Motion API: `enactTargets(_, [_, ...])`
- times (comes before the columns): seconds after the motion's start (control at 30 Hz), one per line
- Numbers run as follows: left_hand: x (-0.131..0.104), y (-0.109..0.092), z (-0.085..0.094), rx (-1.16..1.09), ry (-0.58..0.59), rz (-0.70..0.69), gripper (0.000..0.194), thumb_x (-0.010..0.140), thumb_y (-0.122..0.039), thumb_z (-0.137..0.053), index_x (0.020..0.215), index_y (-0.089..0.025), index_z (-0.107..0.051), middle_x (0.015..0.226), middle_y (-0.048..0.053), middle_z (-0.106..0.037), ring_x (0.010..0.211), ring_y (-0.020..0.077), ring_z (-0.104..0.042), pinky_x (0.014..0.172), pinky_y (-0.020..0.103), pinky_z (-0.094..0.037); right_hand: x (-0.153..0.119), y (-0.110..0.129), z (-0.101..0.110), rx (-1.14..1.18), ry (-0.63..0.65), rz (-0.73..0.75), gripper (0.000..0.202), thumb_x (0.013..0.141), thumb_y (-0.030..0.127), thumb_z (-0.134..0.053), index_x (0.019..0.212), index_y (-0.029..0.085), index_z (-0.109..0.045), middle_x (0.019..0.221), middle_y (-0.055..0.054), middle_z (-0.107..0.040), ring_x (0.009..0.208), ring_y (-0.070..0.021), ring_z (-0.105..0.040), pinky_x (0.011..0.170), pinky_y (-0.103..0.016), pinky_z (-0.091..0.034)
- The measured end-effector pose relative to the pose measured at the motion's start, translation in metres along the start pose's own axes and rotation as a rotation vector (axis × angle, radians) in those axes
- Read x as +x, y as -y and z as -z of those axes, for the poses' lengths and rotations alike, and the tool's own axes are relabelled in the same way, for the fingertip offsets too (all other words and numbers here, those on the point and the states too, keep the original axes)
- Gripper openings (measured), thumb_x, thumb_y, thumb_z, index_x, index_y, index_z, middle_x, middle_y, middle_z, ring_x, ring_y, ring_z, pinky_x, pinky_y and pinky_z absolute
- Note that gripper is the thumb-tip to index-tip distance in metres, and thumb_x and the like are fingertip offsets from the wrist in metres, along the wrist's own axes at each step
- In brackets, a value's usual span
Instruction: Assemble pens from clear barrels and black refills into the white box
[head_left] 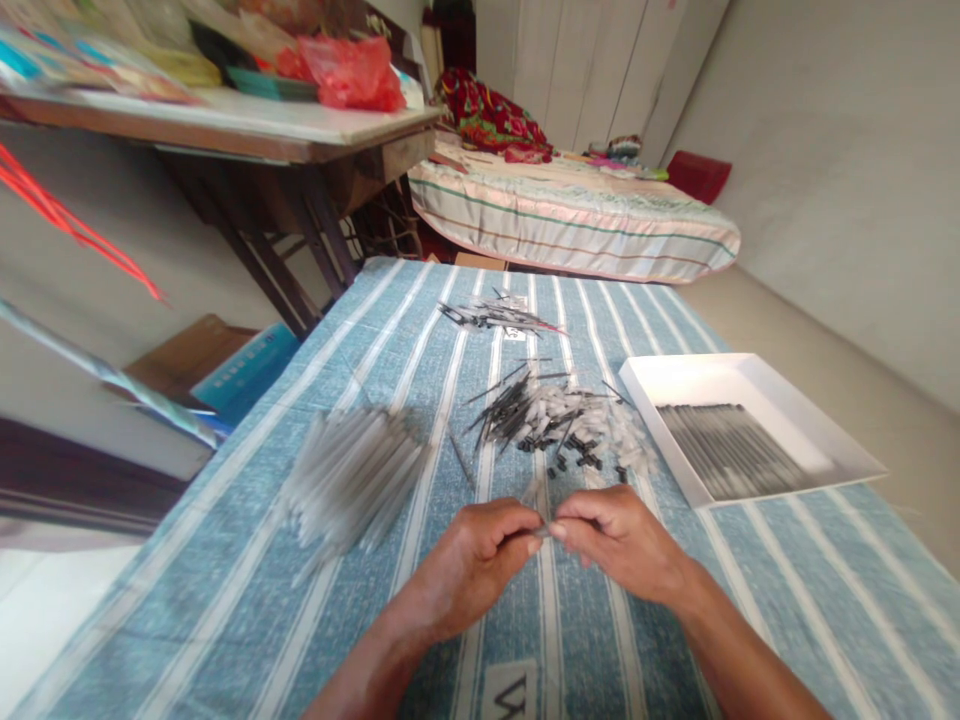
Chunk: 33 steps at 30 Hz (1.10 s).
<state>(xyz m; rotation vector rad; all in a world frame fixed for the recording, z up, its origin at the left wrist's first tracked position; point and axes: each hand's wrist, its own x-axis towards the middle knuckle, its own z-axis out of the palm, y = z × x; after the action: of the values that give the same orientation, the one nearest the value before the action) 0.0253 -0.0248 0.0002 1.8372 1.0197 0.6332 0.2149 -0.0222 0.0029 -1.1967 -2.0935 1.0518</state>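
My left hand [491, 560] and my right hand [619, 540] meet over the near middle of the cloth, both closed in a pinch. Between their fingertips is a small slim greyish pen part [541, 531], mostly covered by the fingers. Just beyond lies a loose heap of clear and black pen parts [562, 415], with short black pieces at its near edge. To the left of my hands is a blurred pile of translucent pen barrels [360, 480]. A single dark thin stick [461, 460] lies between the two piles.
A white open box [772, 375] at the right holds a row of dark-cored pens [731, 450]. Thin black and clear sticks [499, 315] lie at the far end of the striped blue cloth [300, 640]. Behind stand a cluttered table [360, 125] and a bed [570, 210].
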Motion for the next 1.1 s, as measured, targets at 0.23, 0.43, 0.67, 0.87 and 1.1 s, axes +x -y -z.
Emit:
enactTargets(0.23, [0.0000,0.0010,-0.0009,0.031,-0.002,-0.018,0.019,0.083,-0.018,-0.047,0.081,-0.017,-0.065,0.071,-0.001,-0.058,0.066,0.0118,-0.054,0.062,0.020,-0.038,-0.0016,-0.0098,-0.0075,0.202,-0.005,-0.133,0.041,0.088,0.039,-0.042,0.057,0.015,-0.054,0.046,0.003,-0.048,0.041,-0.0069,-0.046,0.043,-0.018,-0.035])
enactTargets(0.43, [-0.0001,0.0000,-0.0001,0.046,-0.009,-0.002,0.017,0.084,-0.021,-0.047,0.080,-0.016,-0.064,0.069,-0.002,-0.056,0.066,0.0113,-0.054,0.062,0.020,-0.038,-0.0029,-0.0070,-0.0013,0.142,-0.032,-0.061,0.014,0.079,0.030,-0.058,0.080,0.016,-0.059,0.059,0.004,-0.052,0.055,-0.0084,-0.046,0.051,-0.018,-0.036])
enactTargets(0.67, [-0.0001,-0.0005,-0.0007,0.042,-0.019,-0.012,0.018,0.084,-0.019,-0.047,0.078,-0.016,-0.063,0.069,-0.002,-0.056,0.066,0.0111,-0.054,0.061,0.020,-0.038,-0.0019,-0.0049,-0.0059,0.059,-0.011,-0.063,0.029,0.084,0.035,-0.050,0.062,0.015,-0.053,0.048,0.005,-0.041,0.045,-0.0066,-0.036,0.045,-0.019,-0.027])
enactTargets(0.87, [-0.0008,-0.0001,-0.0018,0.044,-0.025,-0.026,0.019,0.084,-0.020,-0.047,0.077,-0.016,-0.063,0.066,-0.002,-0.054,0.064,0.0107,-0.053,0.059,0.020,-0.038,-0.0025,-0.0070,-0.0076,0.029,-0.034,-0.045,0.031,0.084,0.033,-0.049,0.059,0.016,-0.048,0.048,0.006,-0.037,0.046,-0.0064,-0.034,0.046,-0.019,-0.027])
enactTargets(1.1, [-0.0005,0.0032,-0.0035,0.059,-0.033,-0.040,0.017,0.084,-0.019,-0.047,0.078,-0.016,-0.063,0.069,-0.001,-0.056,0.065,0.0110,-0.053,0.059,0.020,-0.038,-0.0027,-0.0055,-0.0064,0.054,-0.038,-0.079,0.019,0.082,0.034,-0.053,0.074,0.016,-0.055,0.051,0.006,-0.043,0.047,-0.0070,-0.038,0.047,-0.018,-0.030])
